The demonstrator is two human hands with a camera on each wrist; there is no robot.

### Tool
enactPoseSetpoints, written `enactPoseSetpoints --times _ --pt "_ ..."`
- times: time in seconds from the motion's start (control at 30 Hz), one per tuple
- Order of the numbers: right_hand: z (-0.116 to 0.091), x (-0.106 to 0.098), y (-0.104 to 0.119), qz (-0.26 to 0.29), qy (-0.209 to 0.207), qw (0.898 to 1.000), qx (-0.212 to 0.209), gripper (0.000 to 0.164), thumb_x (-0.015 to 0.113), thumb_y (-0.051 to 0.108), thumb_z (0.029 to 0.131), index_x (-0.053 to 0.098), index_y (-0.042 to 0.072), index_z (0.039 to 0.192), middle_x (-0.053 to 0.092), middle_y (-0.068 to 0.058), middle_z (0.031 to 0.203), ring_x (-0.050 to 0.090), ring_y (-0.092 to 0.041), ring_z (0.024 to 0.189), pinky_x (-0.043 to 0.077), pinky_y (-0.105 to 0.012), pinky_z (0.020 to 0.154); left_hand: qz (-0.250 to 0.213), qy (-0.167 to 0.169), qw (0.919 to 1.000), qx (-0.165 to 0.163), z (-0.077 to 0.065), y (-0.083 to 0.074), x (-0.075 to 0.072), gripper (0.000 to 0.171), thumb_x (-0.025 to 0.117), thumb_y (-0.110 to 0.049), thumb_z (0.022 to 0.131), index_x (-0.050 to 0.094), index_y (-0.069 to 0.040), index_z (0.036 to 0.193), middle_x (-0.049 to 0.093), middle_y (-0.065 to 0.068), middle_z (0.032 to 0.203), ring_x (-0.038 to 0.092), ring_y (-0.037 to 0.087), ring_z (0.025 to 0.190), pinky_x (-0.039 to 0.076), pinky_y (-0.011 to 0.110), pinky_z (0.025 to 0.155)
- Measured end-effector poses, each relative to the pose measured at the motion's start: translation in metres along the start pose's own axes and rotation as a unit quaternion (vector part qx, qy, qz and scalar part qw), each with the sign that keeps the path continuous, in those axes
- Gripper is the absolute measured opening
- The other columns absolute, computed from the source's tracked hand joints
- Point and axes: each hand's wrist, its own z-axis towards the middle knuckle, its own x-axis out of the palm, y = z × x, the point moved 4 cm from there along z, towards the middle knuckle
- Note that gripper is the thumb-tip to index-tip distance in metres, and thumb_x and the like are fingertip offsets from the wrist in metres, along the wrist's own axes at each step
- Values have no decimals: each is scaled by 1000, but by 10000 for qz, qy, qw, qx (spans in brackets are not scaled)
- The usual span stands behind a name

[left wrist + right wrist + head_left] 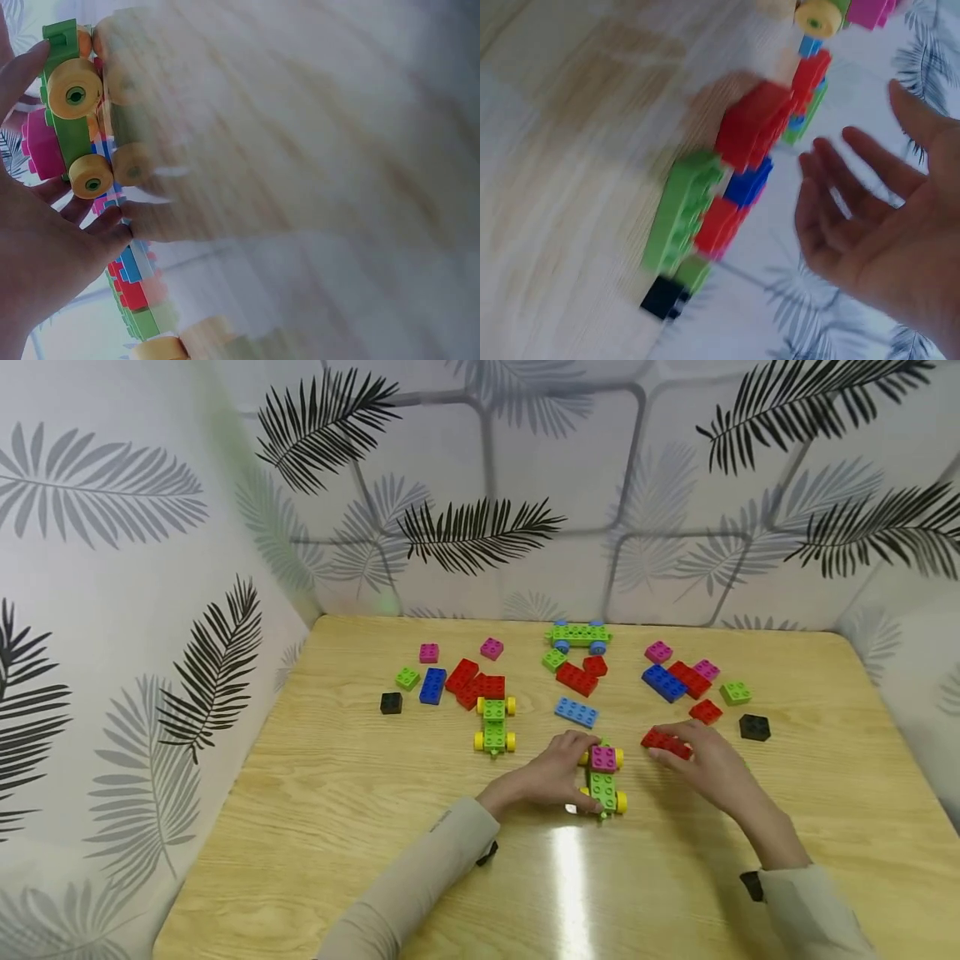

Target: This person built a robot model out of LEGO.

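My left hand (555, 770) holds a green toy car base (602, 789) with yellow wheels between thumb and fingers, one at each end. A magenta brick (603, 758) sits on top of its far half. In the left wrist view the wheels (75, 88) rest on the table. My right hand (708, 768) reaches over a red brick (666, 743), its fingers spread loosely. The right wrist view shows a gap between those fingertips and the red brick (755, 124). A long green brick (682, 210) lies beside it, mostly hidden by the hand in the head view.
Another green car base (494, 727) with yellow wheels stands left, beside red bricks (480, 691). A green base with blue wheels (579, 635) is at the back. A light blue brick (576, 712) lies mid-table; blue (663, 682) and black (754, 727) bricks lie right.
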Motion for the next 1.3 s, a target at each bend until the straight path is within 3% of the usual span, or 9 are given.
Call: enactPoseSetpoints --times 0.1,0.23,0.37,0.5,0.7,0.8,1.03,1.3 --pt "-14 -9 -19 -385 -101 9982 446 54 64 35 93 55 -7 127 50 -33 126 45 -54 111 40 -66 85 -5 9 10000 3 1 0 -1 96 79 -47 75 27 -16 150 30 5 148 28 20 137 32 33 109" --pt "-30 -6 -41 -704 12 9919 1059 67 67 46 88 54 -8 127 43 -38 127 40 -61 109 39 -69 78 -66 55 10000 -20 1 0 -1 96 79 -47 76 27 -16 150 31 5 147 29 20 135 33 32 109" --pt "-40 -2 -54 -777 -234 9877 1339 67 72 45 84 56 -7 123 41 -38 126 40 -62 104 40 -67 72 -114 44 9999 -15 0 0 -2 95 79 -46 76 28 -16 149 31 4 147 30 19 135 33 32 108" --pt "-42 0 -60 -668 -555 9882 1264 54 76 35 83 61 -5 114 40 -37 124 42 -60 101 40 -65 70 -69 -5 10000 16 -1 1 -2 95 79 -45 76 28 -16 149 31 5 147 29 21 136 32 33 109" --pt "-42 1 -62 -486 -765 9913 958 37 81 18 76 66 -5 101 49 -37 118 45 -58 100 39 -67 77 -74 22 10000 39 -1 0 -2 94 79 -44 77 27 -16 150 30 6 148 27 22 138 31 34 110" --pt "-43 1 -64 -487 -701 9921 924 41 81 16 75 65 -5 107 51 -36 118 46 -56 102 38 -67 79 -134 49 9999 43 -2 -1 -2 94 79 -44 77 27 -16 150 30 6 148 27 22 138 31 34 110" --pt "-46 -3 -74 -673 -445 9914 1027 65 81 28 77 53 -5 125 50 -38 122 48 -58 102 42 -66 75 -161 75 9998 60 -3 1 -2 94 79 -45 77 26 -17 150 30 5 148 26 21 138 31 34 110" --pt "-48 -5 -73 -633 -666 9914 934 60 81 23 76 55 -6 122 53 -37 118 50 -55 100 43 -64 76 -128 93 9998 83 -2 0 -2 95 79 -45 77 25 -16 151 28 7 149 25 22 139 30 34 111"
